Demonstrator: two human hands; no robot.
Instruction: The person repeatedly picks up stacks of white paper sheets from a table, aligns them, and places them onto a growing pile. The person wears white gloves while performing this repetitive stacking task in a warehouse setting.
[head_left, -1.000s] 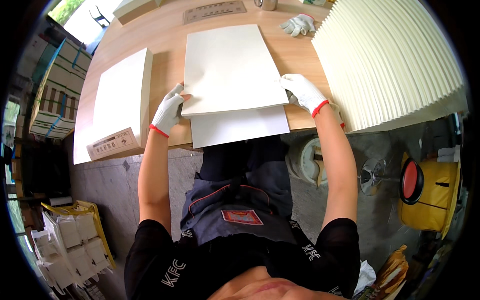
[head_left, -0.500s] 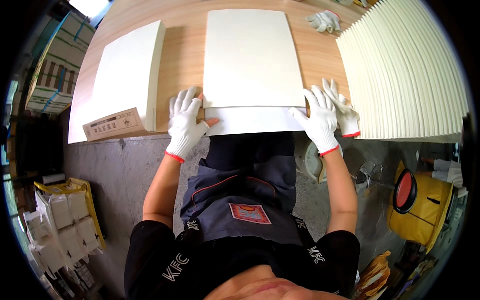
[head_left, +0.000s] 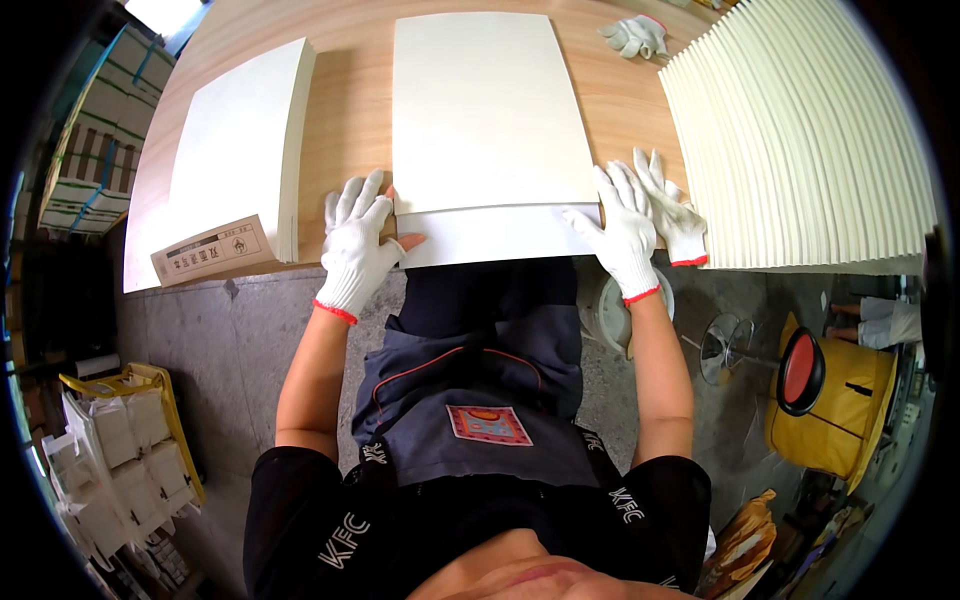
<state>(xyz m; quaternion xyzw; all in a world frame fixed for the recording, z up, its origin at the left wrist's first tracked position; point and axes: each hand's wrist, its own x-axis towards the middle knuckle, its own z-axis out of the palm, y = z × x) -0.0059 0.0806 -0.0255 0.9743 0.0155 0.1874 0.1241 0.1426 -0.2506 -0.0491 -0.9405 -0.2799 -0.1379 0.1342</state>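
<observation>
A cream sheet or board (head_left: 490,110) lies in front of me, with a white sheet (head_left: 490,235) showing beneath its near end. That white sheet reaches the table's front edge. My left hand (head_left: 355,230), in a white knit glove with bare thumb and index tips, rests at the left side, its thumb over the white sheet. At the right side lies my right hand (head_left: 625,225), gloved, its thumb on the white sheet and its fingers along the cream edge. Both hands have their fingers stretched out. Just right of it is a loose white glove (head_left: 682,228).
On the wooden table (head_left: 350,110), a cream stack (head_left: 240,130) with a brown printed label (head_left: 212,252) stands left. Many cream pads (head_left: 800,150) are piled right. Another glove (head_left: 636,37) lies at the far side. A red-topped stool (head_left: 802,372) and a yellow-framed cart (head_left: 130,430) stand below.
The whole view has shifted slightly, so everything sits a little further left. Both hands keep their places against the sheets.
</observation>
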